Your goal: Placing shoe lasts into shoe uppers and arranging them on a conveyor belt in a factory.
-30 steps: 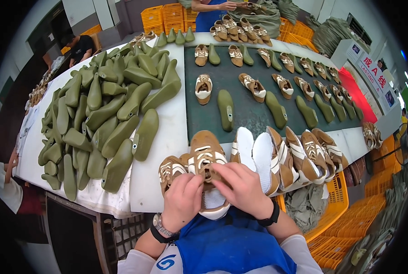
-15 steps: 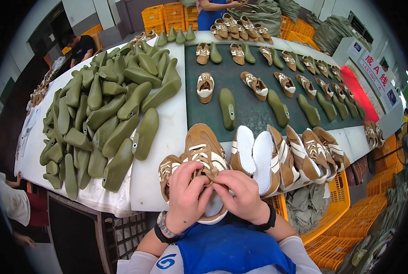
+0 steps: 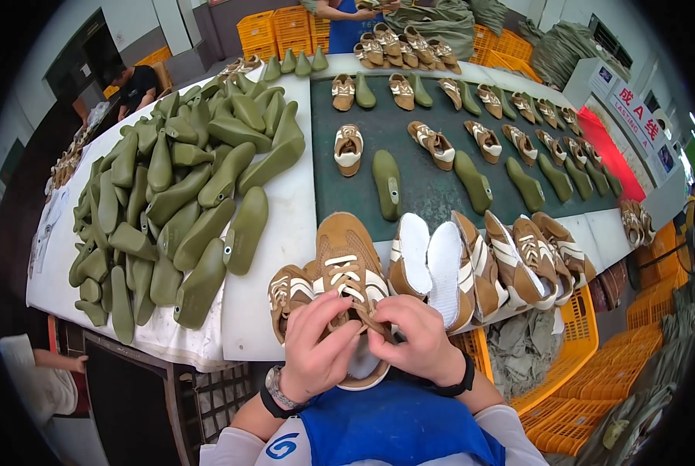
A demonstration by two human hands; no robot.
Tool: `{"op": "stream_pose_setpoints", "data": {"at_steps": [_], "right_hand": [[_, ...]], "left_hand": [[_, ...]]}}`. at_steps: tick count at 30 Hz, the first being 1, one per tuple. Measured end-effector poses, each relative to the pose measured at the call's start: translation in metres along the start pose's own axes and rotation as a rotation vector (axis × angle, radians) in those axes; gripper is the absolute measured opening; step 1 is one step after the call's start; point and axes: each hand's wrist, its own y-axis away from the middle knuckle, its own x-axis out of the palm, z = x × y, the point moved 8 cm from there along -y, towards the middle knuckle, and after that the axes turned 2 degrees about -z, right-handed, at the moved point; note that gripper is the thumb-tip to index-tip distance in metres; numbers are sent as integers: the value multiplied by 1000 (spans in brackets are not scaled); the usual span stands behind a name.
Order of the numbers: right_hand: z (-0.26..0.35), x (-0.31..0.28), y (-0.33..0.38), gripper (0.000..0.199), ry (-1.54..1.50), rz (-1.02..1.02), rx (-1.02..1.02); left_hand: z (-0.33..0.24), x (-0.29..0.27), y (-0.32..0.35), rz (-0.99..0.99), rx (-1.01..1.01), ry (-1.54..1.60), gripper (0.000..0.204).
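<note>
A brown suede sneaker (image 3: 346, 239) with white stripes and white laces lies in front of me at the table's near edge, its toe pointing away. The fingers of my left hand (image 3: 320, 347) pinch the left side of its opening, just below the lacing. Opposite, my right hand (image 3: 421, 342) grips the right side of the opening. A gap shows between the two sets of fingertips; what exactly lies under them is partly hidden. Close on the left is another brown sneaker (image 3: 287, 289), partly covered by the first one and my left hand.
Several sneakers (image 3: 522, 268) line the near edge at right, some with white insoles (image 3: 445, 272) showing. A heap of green shoe lasts (image 3: 184, 179) covers the left table. Shoes and lasts stand in rows on the green belt (image 3: 433, 194). An orange crate (image 3: 584, 334) sits below right. Other people work nearby.
My hands have drawn slightly down toward me and a little apart at the fingertips, still on the sneaker's opening. The person at lower left has shifted an arm.
</note>
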Motion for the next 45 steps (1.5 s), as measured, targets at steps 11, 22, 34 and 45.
{"op": "stream_pose_setpoints", "data": {"at_steps": [11,22,34,45], "right_hand": [[-15,-15,9,28,-209,-220,155],[-28,-20,-6,26,-25,-288,131],[-51,-63,32,21,74,-321,319],[-37,-72,44,27,114,-206,206]], "left_hand": [[2,-7,6,108,-65,678,10],[46,5,18,-106,-393,636,75],[241,-72,27,-14,-289,-728,64],[305,38,-11,795,-324,-671,70]]}}
